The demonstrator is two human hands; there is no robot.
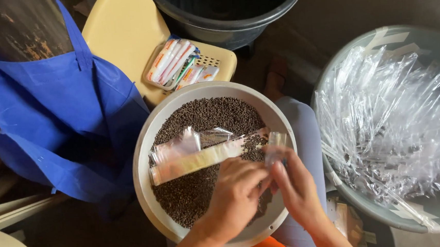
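A round white basin [144, 144] on my lap holds a heap of small dark brown seeds [206, 116]. A stack of long clear plastic sleeves [196, 158] lies across the seeds. My left hand [235, 194] and my right hand [294, 183] meet over the basin's right side. Both pinch one small narrow clear sleeve [275, 148], which stands upright between their fingertips. Whether any seeds are inside it is not visible.
A grey tub [379, 40] on the right is heaped with many filled clear sleeves [390, 122]. A blue cloth bag [59, 109] stands at left. A cream plastic chair [120, 27] behind the basin carries small packets [177, 64]. A dark bucket [227, 7] sits at the top.
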